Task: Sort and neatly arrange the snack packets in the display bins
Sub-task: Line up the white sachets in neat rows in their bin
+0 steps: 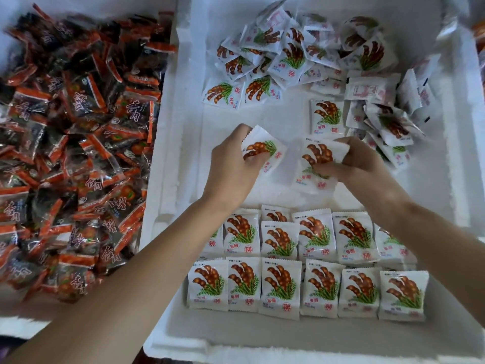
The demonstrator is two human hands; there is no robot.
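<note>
My left hand [231,164] grips a white snack packet [265,148] printed with brown pods and green leaves, over the middle of the white foam bin [183,143]. My right hand [359,161] pinches a second white packet [315,164] of the same kind just to the right. Below both hands, two neat rows of white packets [307,261] lie face up along the bin's near side. A loose heap of white packets [296,51] fills the bin's far end, and one single packet [326,116] lies apart below it.
A second bin at the left holds a jumbled pile of dark packets with orange ends [76,143]. The foam wall [162,127] divides the two bins. Bare white floor of the bin shows between the heap and the rows.
</note>
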